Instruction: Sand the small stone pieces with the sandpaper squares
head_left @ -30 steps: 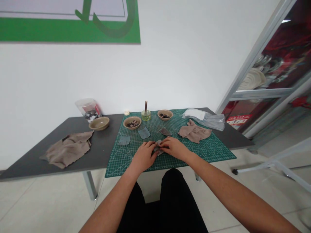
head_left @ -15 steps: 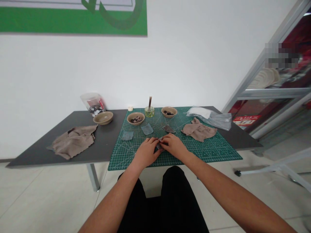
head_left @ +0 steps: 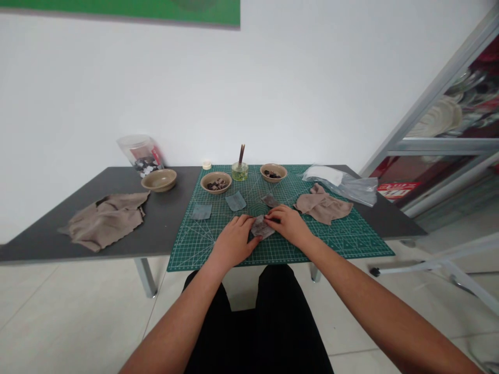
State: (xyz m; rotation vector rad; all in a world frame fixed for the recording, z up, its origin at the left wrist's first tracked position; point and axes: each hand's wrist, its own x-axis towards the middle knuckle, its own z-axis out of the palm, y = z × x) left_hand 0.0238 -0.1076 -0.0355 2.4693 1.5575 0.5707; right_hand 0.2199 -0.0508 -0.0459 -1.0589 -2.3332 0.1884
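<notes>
Between my hands, near the front of the green cutting mat (head_left: 218, 249), lies a small grey, roughly square piece (head_left: 262, 227), thin and sheet-like; I cannot tell its material. My left hand (head_left: 236, 240) grips its left edge between thumb and fingers. Closed at the upper right corner, my right hand (head_left: 289, 223) pinches the same piece. Just beyond the right fingers rests a darker grey piece (head_left: 270, 200). Two bluish-grey squares, one farther back (head_left: 236, 201) and one to the left (head_left: 201, 211), lie flat on the mat.
Behind stand a bowl of brownish bits (head_left: 216, 183), a glass jar with dark sticks (head_left: 239, 170) and a bowl of dark bits (head_left: 273, 173). Brown cloths lie left (head_left: 107, 218) and right (head_left: 323, 203). A plastic bag (head_left: 351, 186), another bowl (head_left: 159, 180) and a tipped clear tub (head_left: 140, 156) are farther out.
My hands have drawn slightly apart, the right one shifting right. The grey piece between them, mostly covered before, now shows spread flat. The camera view has tilted downward a little.
</notes>
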